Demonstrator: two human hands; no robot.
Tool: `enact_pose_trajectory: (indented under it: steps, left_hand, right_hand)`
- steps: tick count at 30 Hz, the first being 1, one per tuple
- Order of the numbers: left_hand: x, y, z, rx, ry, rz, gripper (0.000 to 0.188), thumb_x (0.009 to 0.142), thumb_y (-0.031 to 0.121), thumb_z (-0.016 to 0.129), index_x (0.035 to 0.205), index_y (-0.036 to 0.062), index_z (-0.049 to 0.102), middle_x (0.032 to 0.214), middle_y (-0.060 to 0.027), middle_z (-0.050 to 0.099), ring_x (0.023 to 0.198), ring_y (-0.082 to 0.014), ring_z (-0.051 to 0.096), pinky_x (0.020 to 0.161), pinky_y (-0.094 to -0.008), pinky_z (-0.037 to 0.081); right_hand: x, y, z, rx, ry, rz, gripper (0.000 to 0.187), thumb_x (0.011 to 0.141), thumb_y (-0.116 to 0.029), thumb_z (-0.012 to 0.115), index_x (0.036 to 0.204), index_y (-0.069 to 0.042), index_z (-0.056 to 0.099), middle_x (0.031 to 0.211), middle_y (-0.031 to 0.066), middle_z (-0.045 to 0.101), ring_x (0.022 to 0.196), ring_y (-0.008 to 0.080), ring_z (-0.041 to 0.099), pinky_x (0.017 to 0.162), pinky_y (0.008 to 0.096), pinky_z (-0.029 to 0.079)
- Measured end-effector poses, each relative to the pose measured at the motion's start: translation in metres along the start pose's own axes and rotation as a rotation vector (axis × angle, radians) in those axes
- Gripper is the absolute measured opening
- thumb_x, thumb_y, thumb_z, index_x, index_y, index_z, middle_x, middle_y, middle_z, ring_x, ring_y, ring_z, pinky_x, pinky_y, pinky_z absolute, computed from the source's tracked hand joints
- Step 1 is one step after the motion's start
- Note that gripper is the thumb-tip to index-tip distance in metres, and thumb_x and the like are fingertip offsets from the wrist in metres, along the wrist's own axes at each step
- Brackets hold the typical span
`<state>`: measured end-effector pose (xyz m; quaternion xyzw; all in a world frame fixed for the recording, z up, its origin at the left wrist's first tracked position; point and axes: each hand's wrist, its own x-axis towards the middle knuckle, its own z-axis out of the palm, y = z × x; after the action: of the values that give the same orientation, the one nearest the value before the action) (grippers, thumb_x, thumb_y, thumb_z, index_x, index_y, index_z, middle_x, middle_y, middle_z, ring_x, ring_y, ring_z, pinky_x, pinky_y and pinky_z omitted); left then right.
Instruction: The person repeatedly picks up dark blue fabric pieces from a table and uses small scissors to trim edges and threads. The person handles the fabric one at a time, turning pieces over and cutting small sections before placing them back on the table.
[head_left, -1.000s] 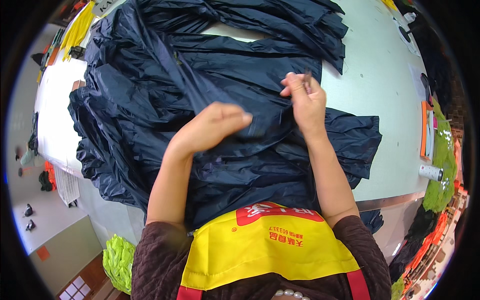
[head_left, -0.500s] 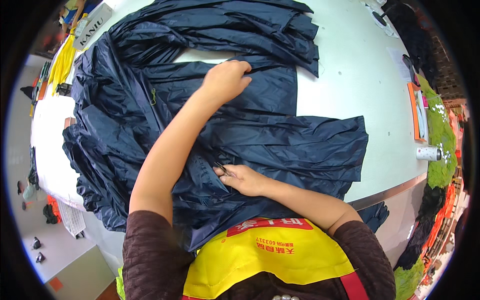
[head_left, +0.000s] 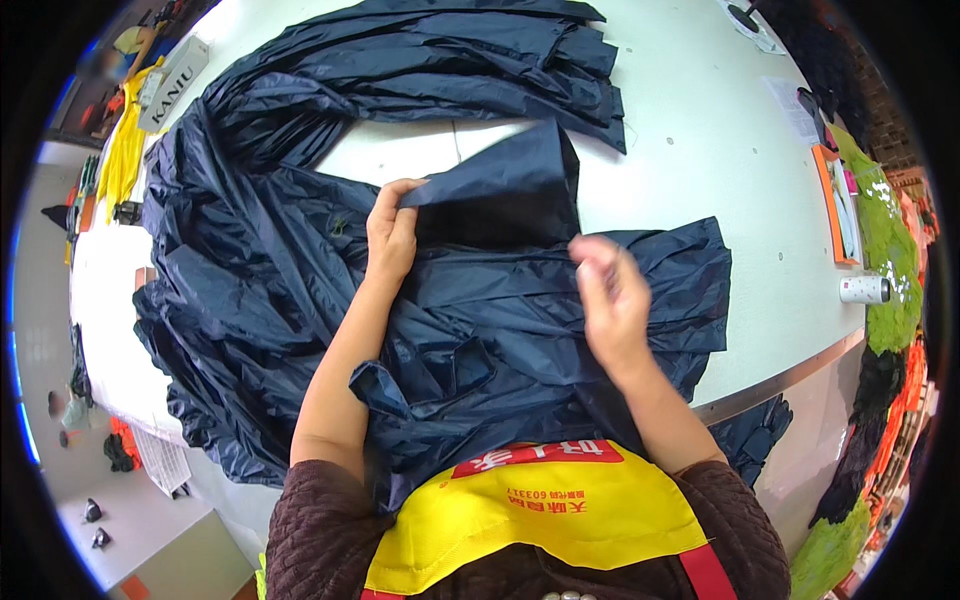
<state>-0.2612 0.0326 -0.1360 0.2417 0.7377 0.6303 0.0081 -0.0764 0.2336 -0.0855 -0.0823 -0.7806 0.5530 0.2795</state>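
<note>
A large heap of thin navy garment fabric [head_left: 260, 240] covers the table before me. My left hand [head_left: 393, 232] pinches the left part of a navy fabric panel [head_left: 505, 180] between thumb and fingers. The panel stands lifted and folded over, its darker inner side showing. My right hand [head_left: 614, 305] is just off the panel's lower right corner, its fingers curled and smeared by motion; whatever they hold is hidden. Below my left hand, a narrow strip of navy fabric [head_left: 380, 388] loops up from the heap.
The white tabletop [head_left: 690, 150] shows beyond the fabric. At its right edge are an orange tray [head_left: 828, 190] and a white cup [head_left: 864, 290]. A grey box [head_left: 175, 85] and yellow cloth [head_left: 122, 150] are at the far left. More garments hang or lie along the right.
My left hand has come nearer and lifted the panel. My right hand has moved right and away from me; the small snips seen in it before no longer show.
</note>
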Motion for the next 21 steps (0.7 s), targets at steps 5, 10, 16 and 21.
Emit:
enact_pose_trajectory:
  steps: [5, 10, 16, 21]
  left_hand:
    - [-0.028, 0.012, -0.022, -0.194, -0.027, -0.010, 0.036, 0.073, -0.009, 0.028, 0.099, -0.0004, 0.050, 0.110, -0.0156, 0.058, 0.106, -0.0216, 0.051, 0.097, -0.0300, 0.034]
    - [-0.045, 0.011, -0.040, -0.180, -0.047, -0.015, 0.024, 0.083, -0.002, 0.034, 0.103, 0.0010, 0.048, 0.114, -0.0172, 0.056, 0.109, -0.0222, 0.050, 0.098, -0.0317, 0.034]
    - [-0.073, 0.053, -0.059, 0.233, -0.232, -0.198, 0.037, 0.069, -0.011, 0.034, 0.096, -0.0013, 0.058, 0.114, -0.0165, 0.058, 0.122, -0.0305, 0.044, 0.103, -0.0354, 0.029]
    - [-0.081, 0.103, -0.041, 0.606, -0.075, 0.190, 0.022, 0.073, 0.009, 0.055, 0.094, 0.0033, 0.061, 0.097, -0.0139, 0.061, 0.101, -0.0305, 0.056, 0.096, -0.0468, 0.033]
  right_hand:
    - [0.055, 0.022, -0.001, 0.061, -0.097, 0.132, 0.043, 0.080, -0.012, 0.065, 0.118, 0.002, 0.052, 0.107, 0.0065, 0.059, 0.059, 0.0052, 0.038, 0.057, 0.0188, 0.038]
    - [0.050, -0.014, 0.005, 0.243, -0.512, 0.089, 0.038, 0.072, -0.007, 0.071, 0.108, -0.006, 0.061, 0.114, 0.0007, 0.059, 0.064, 0.0042, 0.048, 0.060, 0.0180, 0.041]
    - [0.032, -0.001, 0.010, -0.104, -0.499, -0.534, 0.027, 0.066, 0.000, 0.069, 0.091, -0.006, 0.062, 0.092, 0.0071, 0.065, 0.083, 0.0209, 0.064, 0.068, 0.0273, 0.052]
    - [0.006, -0.017, 0.018, -0.190, -0.423, -0.628, 0.030, 0.061, 0.001, 0.069, 0.089, -0.006, 0.062, 0.086, 0.0071, 0.065, 0.074, 0.0226, 0.064, 0.063, 0.0287, 0.052]
